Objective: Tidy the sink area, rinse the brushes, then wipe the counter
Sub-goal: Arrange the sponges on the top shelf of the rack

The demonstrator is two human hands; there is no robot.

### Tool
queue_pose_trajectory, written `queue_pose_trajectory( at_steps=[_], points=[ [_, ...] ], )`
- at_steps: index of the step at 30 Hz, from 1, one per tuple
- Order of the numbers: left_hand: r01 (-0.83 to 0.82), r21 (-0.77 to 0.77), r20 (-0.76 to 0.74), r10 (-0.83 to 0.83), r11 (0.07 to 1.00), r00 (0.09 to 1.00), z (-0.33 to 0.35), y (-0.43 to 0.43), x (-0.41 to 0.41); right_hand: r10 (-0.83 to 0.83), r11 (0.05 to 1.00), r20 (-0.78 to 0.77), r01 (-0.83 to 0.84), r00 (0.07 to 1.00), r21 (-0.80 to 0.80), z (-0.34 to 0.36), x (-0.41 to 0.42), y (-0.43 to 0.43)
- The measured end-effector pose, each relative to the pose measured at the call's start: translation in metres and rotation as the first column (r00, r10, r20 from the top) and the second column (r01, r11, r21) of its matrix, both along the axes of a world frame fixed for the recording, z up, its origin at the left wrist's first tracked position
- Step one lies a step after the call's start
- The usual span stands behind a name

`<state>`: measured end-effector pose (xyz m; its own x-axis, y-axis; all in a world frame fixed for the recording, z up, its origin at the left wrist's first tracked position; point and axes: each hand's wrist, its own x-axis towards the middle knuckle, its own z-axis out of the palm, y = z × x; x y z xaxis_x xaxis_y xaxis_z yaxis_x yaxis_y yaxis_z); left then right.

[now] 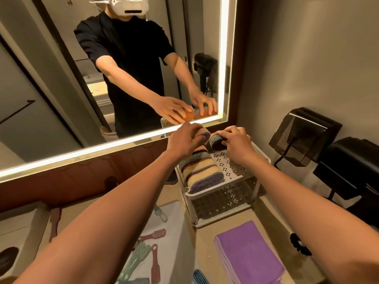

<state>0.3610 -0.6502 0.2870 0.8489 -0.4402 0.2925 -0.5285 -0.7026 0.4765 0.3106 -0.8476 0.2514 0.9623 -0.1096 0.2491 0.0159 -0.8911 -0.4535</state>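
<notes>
Straight ahead, a large rectangular mirror (51, 78) edged with a glowing white light strip (224, 58), above a reddish-brown wall panel (71, 181). Fixed to the beige right-hand wall (307, 58): a smoky dark translucent plastic box (303, 136) and, just beside it, a glossy black plastic unit (348, 167). Lower down, apart from both, a black ruffled hair scrunchie (300, 245).

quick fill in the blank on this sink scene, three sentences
1. The left hand and right hand each hold a ____ above the white rack.
2. The folded cloth in front of the rack is ____.
3. The row of sponges lies on the rack's ____ shelf.

Missing words: sponge; purple; top.
</notes>
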Motion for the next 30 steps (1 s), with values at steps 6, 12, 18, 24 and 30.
queue_pose_trajectory(
  at_steps=[6,12,18,24,30],
  points=[
    [-0.006,-0.051,-0.010,0.006,0.999,1.000,-0.004,-0.008,0.007,0.040,0.998,0.001,-0.040,0.999,-0.048,-0.012,0.013,-0.002],
    [-0.011,-0.026,-0.011,0.010,1.000,1.000,-0.013,-0.008,0.012,0.064,0.997,0.027,-0.062,0.998,-0.050,-0.026,0.021,0.000],
    [-0.008,-0.028,-0.002,0.008,1.000,1.000,-0.014,-0.009,0.013,0.122,0.989,-0.079,-0.128,0.989,-0.077,-0.034,0.022,0.000],
    [0.024,-0.007,0.023,-0.024,1.000,0.999,-0.012,-0.010,0.007,0.104,0.975,-0.088,-0.119,0.991,-0.185,-0.037,0.015,0.000],
    [0.051,0.006,0.051,-0.052,0.999,0.997,-0.004,-0.012,-0.003,0.093,0.987,-0.075,-0.102,0.993,-0.128,-0.033,0.016,0.003]
  ],
)
